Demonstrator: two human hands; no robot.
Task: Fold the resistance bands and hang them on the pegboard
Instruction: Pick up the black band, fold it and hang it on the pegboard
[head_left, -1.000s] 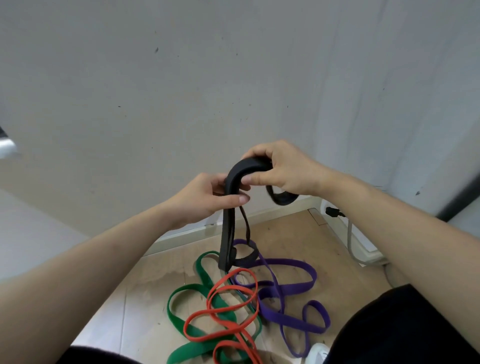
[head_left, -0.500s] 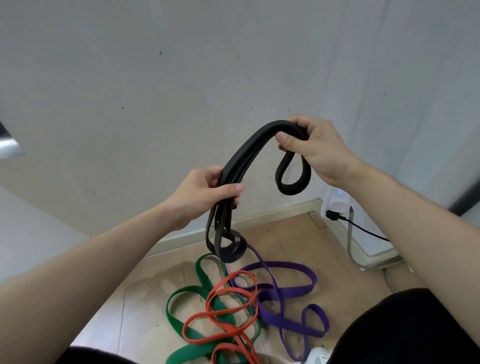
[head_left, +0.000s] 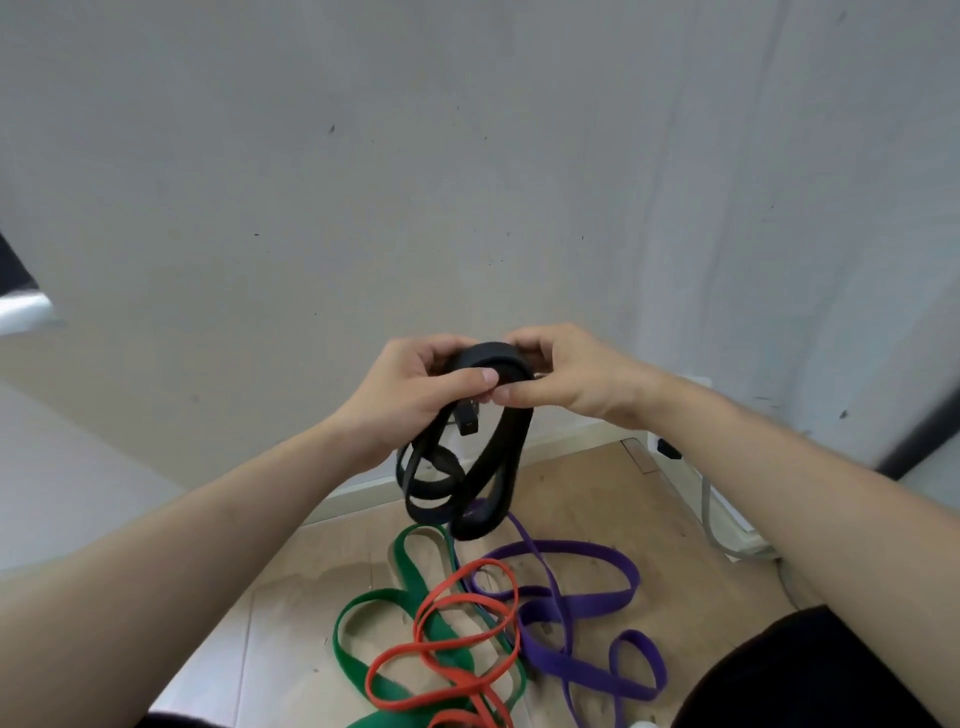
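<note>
A black resistance band (head_left: 483, 467), folded into several hanging loops, is held up in front of the wall. My left hand (head_left: 410, 395) grips the folded top from the left, thumb across the front. My right hand (head_left: 566, 374) pinches the same top from the right, so the two thumbs nearly meet. On the wooden floor below lie a green band (head_left: 410, 613), a red band (head_left: 457, 649) across it, and a purple band (head_left: 582, 597) to the right. No pegboard is in view.
A grey-white wall (head_left: 467, 182) fills the upper view. At the right a black plug (head_left: 670, 448) and a grey cable (head_left: 711, 519) run along the skirting. Dark clothing (head_left: 810, 675) shows at the lower right, a metallic object (head_left: 23, 306) at the left edge.
My right hand came down and left from its raised position to meet my left hand, doubling the black band over. The band's loops now hang shorter, clear of the floor.
</note>
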